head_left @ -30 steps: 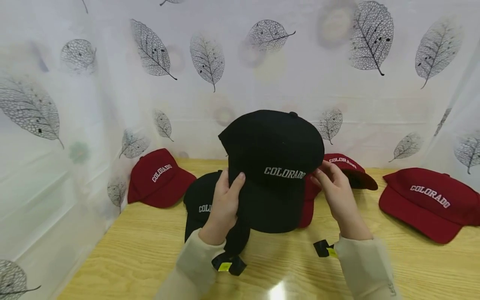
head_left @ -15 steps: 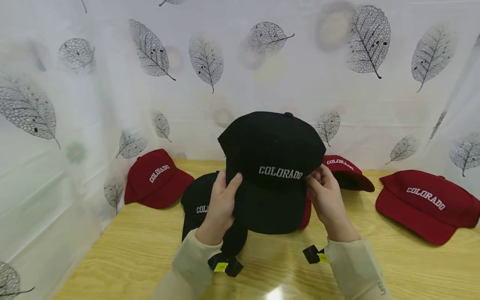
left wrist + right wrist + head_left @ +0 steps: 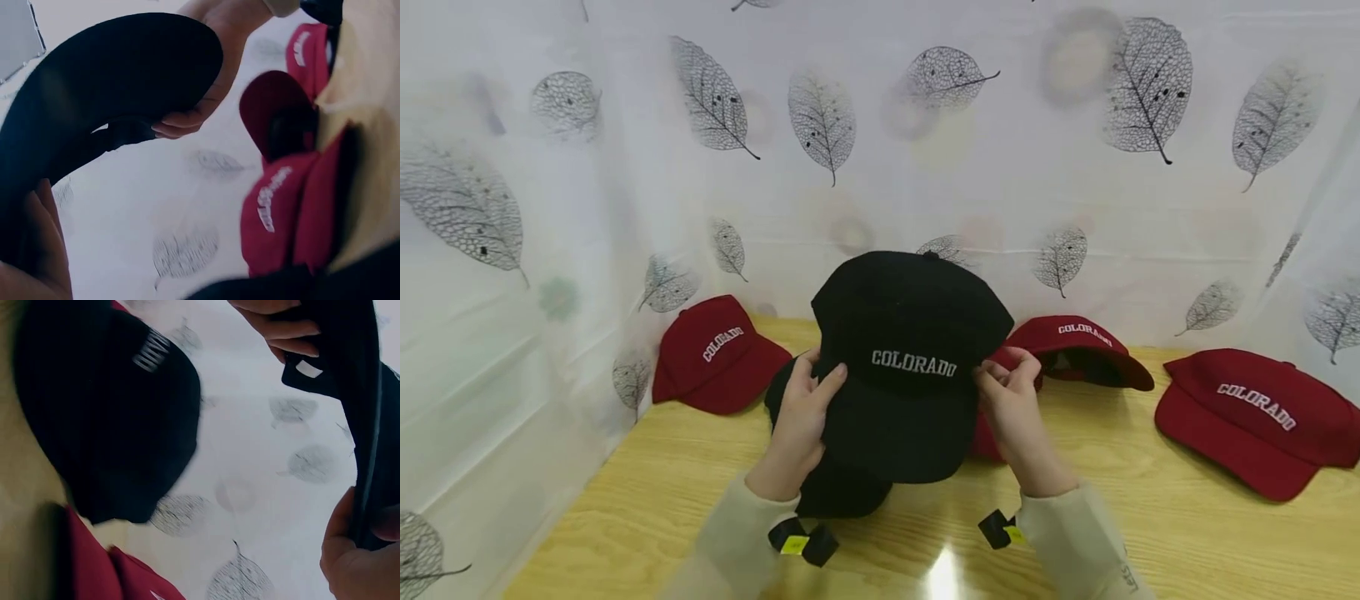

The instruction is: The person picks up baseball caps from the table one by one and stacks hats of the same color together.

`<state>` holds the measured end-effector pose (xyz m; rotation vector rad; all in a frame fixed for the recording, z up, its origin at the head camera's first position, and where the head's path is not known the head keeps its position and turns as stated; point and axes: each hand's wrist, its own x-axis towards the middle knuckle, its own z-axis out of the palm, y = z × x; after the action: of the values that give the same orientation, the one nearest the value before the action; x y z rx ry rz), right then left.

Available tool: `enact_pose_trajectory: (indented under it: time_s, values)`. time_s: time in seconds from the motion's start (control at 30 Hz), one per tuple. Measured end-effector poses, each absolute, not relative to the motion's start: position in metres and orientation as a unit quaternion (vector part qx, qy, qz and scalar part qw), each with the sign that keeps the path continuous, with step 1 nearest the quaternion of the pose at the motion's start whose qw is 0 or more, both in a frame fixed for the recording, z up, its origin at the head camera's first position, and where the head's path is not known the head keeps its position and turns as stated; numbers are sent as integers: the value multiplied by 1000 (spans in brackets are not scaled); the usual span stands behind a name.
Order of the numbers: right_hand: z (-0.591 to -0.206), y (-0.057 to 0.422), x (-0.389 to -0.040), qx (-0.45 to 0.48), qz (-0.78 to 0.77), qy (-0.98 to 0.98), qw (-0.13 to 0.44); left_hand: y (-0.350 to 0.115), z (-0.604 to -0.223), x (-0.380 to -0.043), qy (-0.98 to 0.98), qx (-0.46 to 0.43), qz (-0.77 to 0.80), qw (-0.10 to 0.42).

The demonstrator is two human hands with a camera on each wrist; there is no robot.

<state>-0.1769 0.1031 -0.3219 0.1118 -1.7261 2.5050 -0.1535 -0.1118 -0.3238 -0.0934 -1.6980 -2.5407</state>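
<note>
Both hands hold a black baseball cap (image 3: 895, 433) with white COLORADO lettering, raised over the table with its brim hanging down toward the person. The left hand (image 3: 801, 421) grips the cap's left side, thumb on the front. At the opposite side, the right hand (image 3: 1018, 417) pinches the edge beside the lettering. In the left wrist view the cap's dark brim (image 3: 125, 69) spans between the two hands. Behind and below it on the table lies a second black cap (image 3: 842, 492), mostly covered in the head view; its crown (image 3: 144, 412) shows in the right wrist view.
Red COLORADO caps rest on the wooden table (image 3: 647, 500): one at left (image 3: 718, 358), one at the back (image 3: 1075, 342) with its underside showing, one at right (image 3: 1258, 417). Another red cap (image 3: 988, 437) is partly hidden behind the held cap. A leaf-print curtain (image 3: 887, 167) stands behind.
The held black cap and both hands have moved left and slightly down, uncovering more of the red cap at the back. The grip stays on both sides.
</note>
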Motion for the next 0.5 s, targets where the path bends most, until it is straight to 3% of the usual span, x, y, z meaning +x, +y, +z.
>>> enact_pose_trajectory:
  time_s: [0.5]
  values:
    - [-360,56,-185,68,739,-669,-38,-179,-356,-144,-667,58,-742,-23]
